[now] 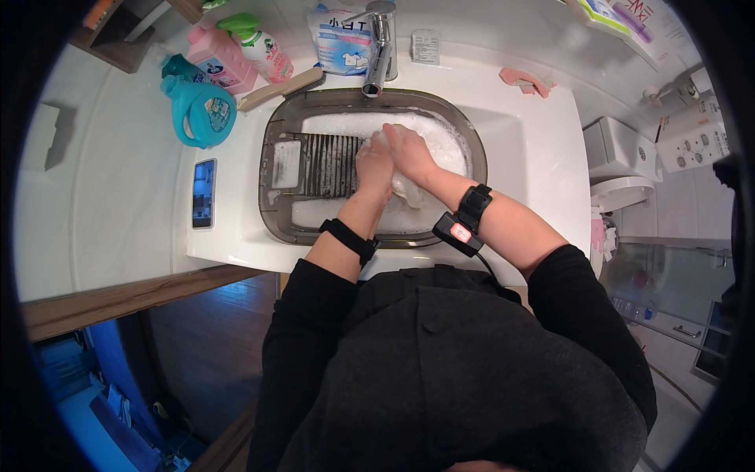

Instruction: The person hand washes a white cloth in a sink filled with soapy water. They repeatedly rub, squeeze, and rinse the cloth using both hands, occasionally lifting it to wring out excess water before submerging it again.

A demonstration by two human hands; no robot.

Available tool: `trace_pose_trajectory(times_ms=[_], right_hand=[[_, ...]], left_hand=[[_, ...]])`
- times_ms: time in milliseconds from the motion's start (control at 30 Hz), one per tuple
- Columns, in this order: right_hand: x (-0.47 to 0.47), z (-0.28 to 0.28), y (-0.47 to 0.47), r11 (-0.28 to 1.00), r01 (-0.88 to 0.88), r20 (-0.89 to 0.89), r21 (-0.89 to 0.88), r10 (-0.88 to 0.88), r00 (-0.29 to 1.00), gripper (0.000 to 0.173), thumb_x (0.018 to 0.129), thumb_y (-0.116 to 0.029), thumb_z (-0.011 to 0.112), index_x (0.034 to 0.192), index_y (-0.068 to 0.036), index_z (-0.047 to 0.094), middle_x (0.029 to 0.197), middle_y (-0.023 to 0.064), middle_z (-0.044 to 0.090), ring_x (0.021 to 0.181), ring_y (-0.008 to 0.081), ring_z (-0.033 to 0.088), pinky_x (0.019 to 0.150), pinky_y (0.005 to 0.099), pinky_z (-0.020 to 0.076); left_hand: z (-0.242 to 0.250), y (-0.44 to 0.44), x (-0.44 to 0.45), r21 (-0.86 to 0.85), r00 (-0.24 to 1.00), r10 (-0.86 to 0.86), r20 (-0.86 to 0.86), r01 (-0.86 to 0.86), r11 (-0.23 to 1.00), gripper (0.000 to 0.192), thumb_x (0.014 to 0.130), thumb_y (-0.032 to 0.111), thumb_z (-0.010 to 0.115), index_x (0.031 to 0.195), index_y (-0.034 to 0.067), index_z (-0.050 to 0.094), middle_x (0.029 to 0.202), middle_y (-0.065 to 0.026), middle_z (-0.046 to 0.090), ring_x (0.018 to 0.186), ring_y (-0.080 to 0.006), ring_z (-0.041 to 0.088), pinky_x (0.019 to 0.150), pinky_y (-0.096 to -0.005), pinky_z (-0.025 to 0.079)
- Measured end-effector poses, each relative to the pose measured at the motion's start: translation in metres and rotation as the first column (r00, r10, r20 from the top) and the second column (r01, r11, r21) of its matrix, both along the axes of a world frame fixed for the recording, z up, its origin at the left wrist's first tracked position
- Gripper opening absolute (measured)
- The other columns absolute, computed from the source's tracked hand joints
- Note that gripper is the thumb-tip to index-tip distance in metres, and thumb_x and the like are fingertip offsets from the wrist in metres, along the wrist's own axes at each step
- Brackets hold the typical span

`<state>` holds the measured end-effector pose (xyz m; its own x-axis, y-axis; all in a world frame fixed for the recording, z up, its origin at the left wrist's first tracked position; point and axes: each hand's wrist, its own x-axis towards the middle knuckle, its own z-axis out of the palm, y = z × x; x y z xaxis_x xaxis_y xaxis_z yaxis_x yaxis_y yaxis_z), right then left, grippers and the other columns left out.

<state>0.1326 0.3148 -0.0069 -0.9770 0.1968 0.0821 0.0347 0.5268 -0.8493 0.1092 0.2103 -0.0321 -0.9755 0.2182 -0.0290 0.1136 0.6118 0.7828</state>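
Note:
My left hand and my right hand press together over a dark translucent plastic washbasin, both gripping a wet, whitish cloth. Part of the cloth hangs below my right hand; the rest is hidden by fingers and foam. Beside my left hand is the basin's ribbed washboard, wet and dark. White suds spread around the board and under the hands. Black straps circle both wrists, and the right one carries a small black box with a cable.
Behind the basin rises a chrome faucet. A scrub brush, a teal detergent jug, a pink bottle and a pump bottle stand or lie at the left. A phone rests on the counter's left edge; a pink cloth lies back right.

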Motion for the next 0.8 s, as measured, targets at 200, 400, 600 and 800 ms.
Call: trace_pose_trajectory(times_ms=[200,400,600,800], right_hand=[[0.005,0.013,0.007,0.952,-0.006,0.06,-0.307,0.026,0.998,0.069,0.094,-0.053,0.053,0.136,0.002,0.046,0.129,0.0292,0.056,0.12,0.04,0.056,0.098,0.0416,0.0449],[0.035,0.011,0.017,0.877,-0.37,0.184,-0.305,0.435,0.881,0.07,0.08,-0.033,0.077,0.137,-0.004,0.05,0.128,0.0153,0.06,0.121,0.0238,0.054,0.105,0.0341,0.0398],[0.045,0.048,0.041,0.884,-0.058,0.226,-0.464,0.181,0.957,0.039,0.086,-0.023,0.069,0.121,-0.007,0.064,0.104,0.0027,0.069,0.086,0.0113,0.06,0.074,0.0274,0.0483],[0.055,0.145,0.063,0.786,-0.073,0.131,-0.614,0.193,0.972,0.04,0.089,-0.01,0.064,0.127,0.0,0.056,0.118,0.0077,0.065,0.107,0.0144,0.061,0.091,0.0282,0.0493]], left_hand=[[0.021,-0.005,-0.007,0.523,0.813,0.091,0.575,-0.451,0.724,0.049,0.102,0.036,0.043,0.119,-0.008,0.056,0.105,-0.0198,0.066,0.098,-0.0313,0.065,0.082,-0.0422,0.052],[0.084,-0.027,-0.034,0.774,0.758,-0.194,0.622,-0.56,0.293,0.035,0.103,0.032,0.043,0.119,0.005,0.059,0.112,-0.0102,0.067,0.1,-0.0266,0.066,0.086,-0.0432,0.055],[0.077,-0.058,-0.034,0.834,0.808,-0.225,0.545,-0.496,0.24,0.038,0.103,0.032,0.045,0.126,0.003,0.054,0.122,-0.0113,0.063,0.11,-0.0286,0.063,0.092,-0.0459,0.053],[0.061,-0.078,-0.016,0.687,0.698,-0.183,0.692,-0.558,0.466,0.044,0.102,0.037,0.048,0.133,0.007,0.049,0.134,-0.0106,0.056,0.12,-0.0293,0.056,0.095,-0.0478,0.049]])
